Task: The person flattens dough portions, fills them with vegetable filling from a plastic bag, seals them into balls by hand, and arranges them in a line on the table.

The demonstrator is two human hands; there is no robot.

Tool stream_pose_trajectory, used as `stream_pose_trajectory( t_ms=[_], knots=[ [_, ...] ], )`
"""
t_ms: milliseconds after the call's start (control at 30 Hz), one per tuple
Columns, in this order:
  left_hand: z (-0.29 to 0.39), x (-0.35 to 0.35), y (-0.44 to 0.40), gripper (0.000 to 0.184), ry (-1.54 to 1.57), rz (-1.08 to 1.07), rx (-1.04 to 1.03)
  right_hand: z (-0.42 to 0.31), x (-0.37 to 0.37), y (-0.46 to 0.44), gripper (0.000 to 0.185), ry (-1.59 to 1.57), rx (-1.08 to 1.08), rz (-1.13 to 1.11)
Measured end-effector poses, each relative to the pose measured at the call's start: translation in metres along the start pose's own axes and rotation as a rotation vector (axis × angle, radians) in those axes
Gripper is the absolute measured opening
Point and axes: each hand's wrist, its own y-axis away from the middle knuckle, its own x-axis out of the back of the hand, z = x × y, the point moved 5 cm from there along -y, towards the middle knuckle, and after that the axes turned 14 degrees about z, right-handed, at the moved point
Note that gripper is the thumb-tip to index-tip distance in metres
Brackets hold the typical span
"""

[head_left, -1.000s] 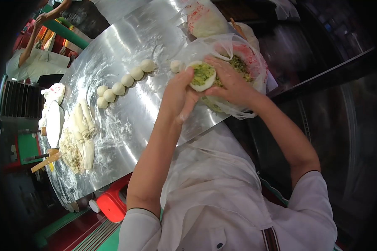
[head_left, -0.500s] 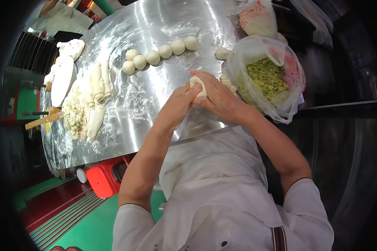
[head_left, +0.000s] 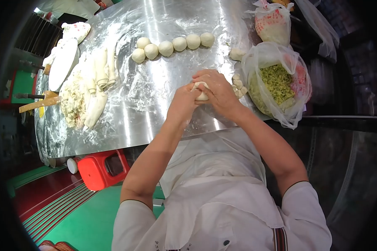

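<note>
Between my two hands is a piece of white dough, gathered into a round shape over the steel table. My left hand curls round its left side, fingers pressed to it. From the right, my right hand cups it, with the thumb and fingers at its top. Any filling inside the dough is hidden now. Beyond my hands sits a row of several dough balls. Small dough pieces lie just right of my right hand, beside a clear plastic bag of chopped green filling.
On the left lie long dough rolls, a crumbly dough heap, an oval white plate and a wooden-handled tool. Another tied bag stands at the back right. Below the table's edge is a red stool.
The dough's opening, which showed some green filling, has been drawn together, and my right thumb and fingers have closed over it. The whole view has shifted slightly.
</note>
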Motion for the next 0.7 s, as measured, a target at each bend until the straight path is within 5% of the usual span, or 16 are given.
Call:
stream_pose_trajectory(
  t_ms=[133, 233, 300, 433, 533, 633, 700],
  knots=[
    [0.017, -0.010, 0.014, 0.033, 0.374, 0.027, 0.238, 0.003, 0.004, 0.003, 0.026, 0.063, -0.001, -0.068],
    [0.019, -0.004, 0.019, 0.033, 0.237, 0.101, 0.228, -0.019, 0.002, 0.007, 0.030, 0.148, 0.103, -0.018],
    [0.019, -0.010, 0.024, 0.039, 0.076, -0.083, 0.171, -0.008, -0.003, 0.010, 0.035, 0.247, -0.087, -0.199],
    [0.027, -0.024, 0.034, 0.048, 0.063, -0.086, 0.130, 0.003, 0.005, 0.003, 0.039, 0.286, 0.002, -0.110],
    [0.033, -0.016, 0.029, 0.057, 0.024, -0.048, 0.202, 0.009, -0.005, -0.003, 0.040, 0.151, -0.178, -0.150],
    [0.038, 0.008, 0.028, 0.060, -0.106, -0.022, 0.098, -0.017, 0.007, -0.010, 0.033, 0.075, 0.009, 0.095],
    [0.041, 0.015, 0.031, 0.063, -0.184, -0.184, 0.116, -0.019, 0.012, -0.016, 0.030, -0.020, -0.170, -0.164]
  ],
)
